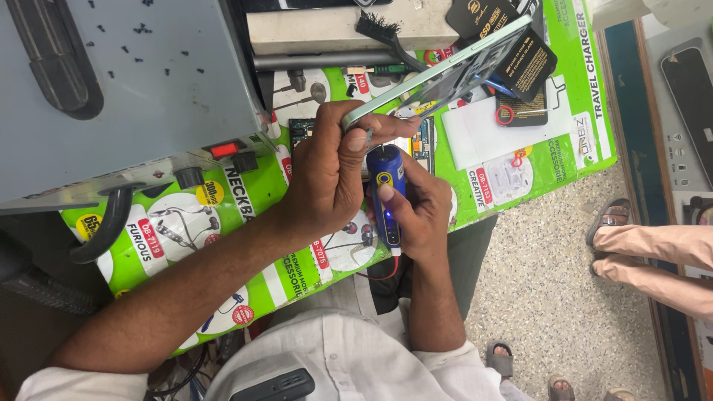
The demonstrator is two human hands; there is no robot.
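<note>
My left hand (334,174) grips the lower end of a pale green phone back cover (445,70), lifted open at a slant over the phone body (425,141), whose circuit board shows. My right hand (423,215) holds a blue electric screwdriver (386,193) upright, its tip pointing at the phone's inside just under my left thumb. A red cable leaves the screwdriver's lower end. Both hands touch each other above the green printed mat (520,171).
A grey machine box (126,82) with a red switch and black hoses fills the left. A black brush (382,33), black cards (520,59) and a white sheet lie at the back. Another person's sandalled feet (639,238) stand on the speckled floor to the right.
</note>
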